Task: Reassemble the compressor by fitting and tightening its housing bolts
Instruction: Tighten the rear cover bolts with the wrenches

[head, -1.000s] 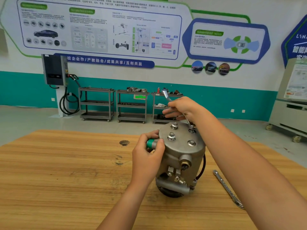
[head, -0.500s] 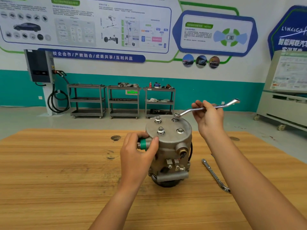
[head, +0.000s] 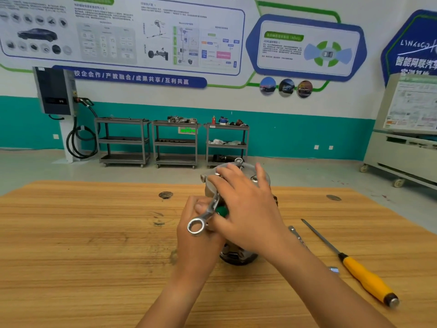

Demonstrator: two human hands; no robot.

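On the wooden table (head: pixel 94 245), seen from the head camera, one grey compressor (head: pixel 261 177) stands upright near the middle, mostly covered by both hands. The tabletop is pale striped wood with two dark round marks. The room beyond has a grey floor and a white wall with a teal lower band and printed boards. Three grey shelf carts (head: pixel 175 143) stand in a row against it, with one wall charger (head: pixel 55 91) to their left and one grey cabinet on wheels (head: pixel 402 152) at the right.

The left hand (head: pixel 196 240) grips the compressor's side by one green cap (head: pixel 221 210), fingers curled. The right hand (head: pixel 246 207) lies over one ring wrench (head: pixel 205 216), fingers stretched and spread across the compressor's top. I cannot tell whether the thumb hooks under it. One bolt head (head: pixel 254 178) shows beside the fingers.

Right of the compressor lie one yellow-handled screwdriver (head: pixel 369 282), one second wrench (head: pixel 295 233) partly hidden by the forearm, and one small metal socket (head: pixel 334 270).
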